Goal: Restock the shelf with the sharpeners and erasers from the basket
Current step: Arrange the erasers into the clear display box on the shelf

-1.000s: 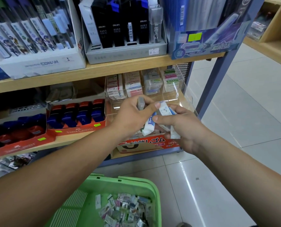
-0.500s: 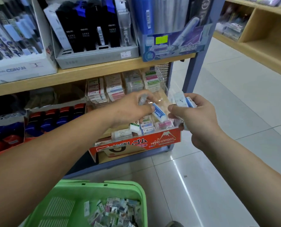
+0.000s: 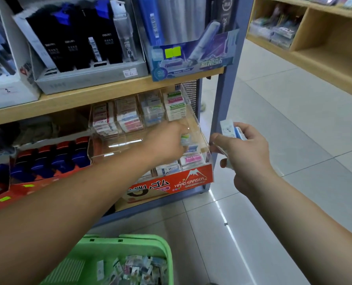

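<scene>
My left hand [image 3: 167,141] reaches into the clear acrylic eraser rack [image 3: 199,128] on the lower shelf, its fingers curled round a small eraser [image 3: 185,138]. Below the rack sits a red "Hard Eraser" box [image 3: 171,182] with several wrapped erasers in it. To the right of the shelf post, my right hand [image 3: 241,149] grips a few white-and-blue erasers [image 3: 231,129]. The green basket [image 3: 167,249] stands on the floor below, holding several small packets [image 3: 134,270]. Red and blue sharpeners [image 3: 52,157] fill orange trays at the left of the same shelf.
The upper wooden shelf [image 3: 88,97] carries boxes of pencil leads [image 3: 84,44] and pens [image 3: 191,56]. A blue-grey post [image 3: 224,89] closes the shelf's right end. Another wooden shelf unit [image 3: 314,46] stands across the tiled aisle [image 3: 273,112].
My left hand has moved up and right from the red box into the acrylic rack with an eraser. My right hand has drawn away to the right, still holding its erasers.
</scene>
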